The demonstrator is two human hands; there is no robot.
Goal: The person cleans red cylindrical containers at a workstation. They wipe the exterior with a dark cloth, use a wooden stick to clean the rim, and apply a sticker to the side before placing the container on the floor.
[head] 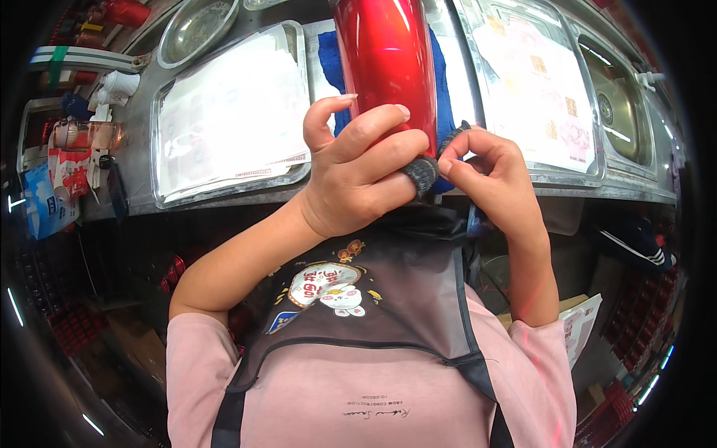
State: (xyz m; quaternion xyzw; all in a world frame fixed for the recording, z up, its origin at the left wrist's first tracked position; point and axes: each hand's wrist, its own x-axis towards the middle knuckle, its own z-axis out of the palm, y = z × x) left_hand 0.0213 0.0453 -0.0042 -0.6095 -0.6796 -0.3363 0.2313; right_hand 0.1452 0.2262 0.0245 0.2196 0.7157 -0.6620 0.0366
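A glossy red metal-looking cylinder point(386, 61) lies lengthwise before me on a blue cloth point(444, 101). My left hand point(364, 162) curls over its near end, little finger raised; the thumb is hidden. A dark grey knitted band point(421, 175) is around the tip of that hand's index finger. Beside the cylinder's right edge, my right hand point(493, 173) has its thumb and index fingertips close together, near the band. More dark grey knit point(455, 136) shows just above these fingertips. Whether either hand grips something is hidden by the fingers.
Metal trays with white sheets point(235, 112) on the left and printed sheets point(538, 89) on the right flank the cylinder. A round metal bowl point(199, 31) stands at the back left. Cups point(120, 84), a bottle point(87, 134) and packets crowd the far left. A sink point(613, 106) lies right.
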